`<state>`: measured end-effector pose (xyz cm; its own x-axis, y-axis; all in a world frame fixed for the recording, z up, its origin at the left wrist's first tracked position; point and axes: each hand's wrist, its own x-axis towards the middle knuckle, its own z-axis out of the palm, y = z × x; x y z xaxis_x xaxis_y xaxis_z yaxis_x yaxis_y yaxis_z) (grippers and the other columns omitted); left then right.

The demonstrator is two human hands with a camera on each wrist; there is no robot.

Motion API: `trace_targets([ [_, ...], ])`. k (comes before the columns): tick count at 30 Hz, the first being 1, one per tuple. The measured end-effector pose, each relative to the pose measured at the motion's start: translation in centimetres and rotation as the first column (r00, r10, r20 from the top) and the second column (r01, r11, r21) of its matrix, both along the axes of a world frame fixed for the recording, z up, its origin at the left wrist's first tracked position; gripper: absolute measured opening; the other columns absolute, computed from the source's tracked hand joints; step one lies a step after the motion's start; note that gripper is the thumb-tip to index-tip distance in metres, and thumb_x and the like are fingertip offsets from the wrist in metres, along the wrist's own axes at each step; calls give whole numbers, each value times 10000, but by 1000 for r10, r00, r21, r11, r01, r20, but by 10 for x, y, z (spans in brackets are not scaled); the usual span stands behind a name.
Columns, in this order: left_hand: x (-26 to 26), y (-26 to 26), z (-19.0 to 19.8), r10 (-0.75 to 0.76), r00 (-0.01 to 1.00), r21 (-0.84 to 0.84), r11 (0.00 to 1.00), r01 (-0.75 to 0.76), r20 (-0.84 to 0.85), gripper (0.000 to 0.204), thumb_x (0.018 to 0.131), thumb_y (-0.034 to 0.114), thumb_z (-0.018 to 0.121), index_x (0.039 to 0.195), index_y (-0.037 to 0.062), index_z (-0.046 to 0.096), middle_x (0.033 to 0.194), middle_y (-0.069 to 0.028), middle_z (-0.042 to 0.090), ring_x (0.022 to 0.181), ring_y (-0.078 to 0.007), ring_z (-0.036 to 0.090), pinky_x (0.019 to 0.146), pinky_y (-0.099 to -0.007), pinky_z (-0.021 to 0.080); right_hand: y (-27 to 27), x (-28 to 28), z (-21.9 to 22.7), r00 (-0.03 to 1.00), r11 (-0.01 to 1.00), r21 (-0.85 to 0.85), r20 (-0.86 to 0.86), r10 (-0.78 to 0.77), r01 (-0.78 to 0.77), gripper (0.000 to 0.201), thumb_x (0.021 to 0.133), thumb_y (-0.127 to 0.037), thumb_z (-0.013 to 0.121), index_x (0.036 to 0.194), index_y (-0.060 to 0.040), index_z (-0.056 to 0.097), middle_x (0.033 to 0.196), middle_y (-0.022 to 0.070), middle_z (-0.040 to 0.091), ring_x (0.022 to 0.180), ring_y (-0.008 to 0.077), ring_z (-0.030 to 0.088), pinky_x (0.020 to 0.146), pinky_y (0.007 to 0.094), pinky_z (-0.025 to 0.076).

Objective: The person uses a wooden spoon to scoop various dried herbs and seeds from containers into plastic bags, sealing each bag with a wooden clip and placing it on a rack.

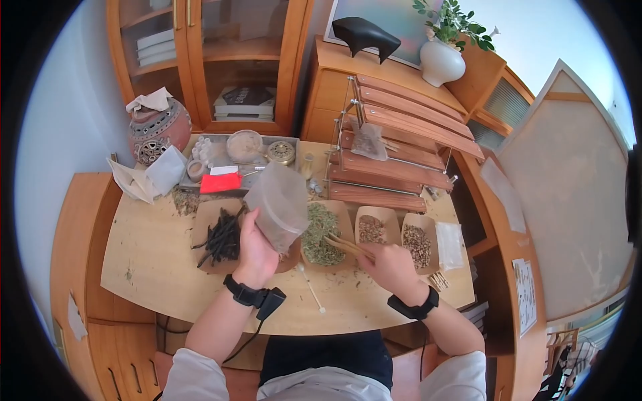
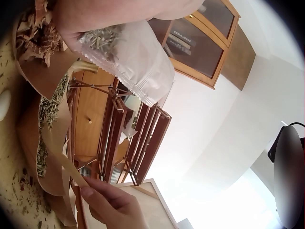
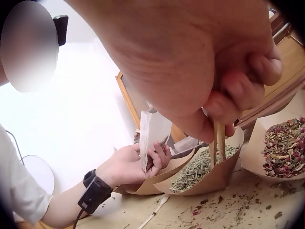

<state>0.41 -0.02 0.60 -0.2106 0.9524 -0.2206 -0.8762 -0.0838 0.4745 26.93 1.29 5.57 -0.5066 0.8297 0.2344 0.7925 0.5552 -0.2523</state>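
My left hand (image 1: 256, 252) holds up a translucent pouch (image 1: 279, 200), its fingers and thumb around the lower part. Some dried green herb shows inside the pouch (image 2: 140, 67) in the left wrist view. With the right hand (image 1: 393, 269) I pinch wooden tongs (image 1: 349, 247). Their tips reach into the chopped dried green herb (image 1: 321, 234), which fills a brown paper tray (image 3: 228, 162). Left of that tray, partly hidden behind the left hand, is another tray with reddish-brown bark-like pieces (image 2: 40, 38).
Dark sticks (image 1: 222, 239) fill a paper tray at left; petal and seed mixes (image 1: 416, 246) stand at right. A thin white-tipped stick (image 1: 311, 291) lies in front. Behind are a grey tray (image 1: 217, 144), a red packet (image 1: 221, 182) and a slatted wooden rack (image 1: 394, 160).
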Motion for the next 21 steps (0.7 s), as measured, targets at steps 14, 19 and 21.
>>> trace_targets([
  [14,-3,0,-5,-24,1000,4,1000,24,10,489,1021,357,364,1414,76,438,1395,-83,530,1282,-271,508,1075,-425,401,24,9,4,972,937,-311,-115,-205,161,291,883,-322,656,1006,-73,743,780,175,698,739,345,688,671,393,552],
  [19,-2,1,-4,-31,999,19,999,31,15,493,1019,357,365,1410,67,442,1390,-85,535,1283,-270,507,1079,-423,396,44,10,-5,961,815,-568,-149,-235,111,331,899,-315,640,1024,-24,733,821,193,706,767,322,694,710,365,533],
  [21,-2,-1,-3,-39,999,29,999,38,21,496,1015,356,385,1413,65,435,1394,-85,530,1290,-266,500,1087,-419,389,46,4,-6,956,808,-588,-208,-207,47,339,900,-307,638,1038,-10,724,800,186,702,740,322,685,702,363,527],
])
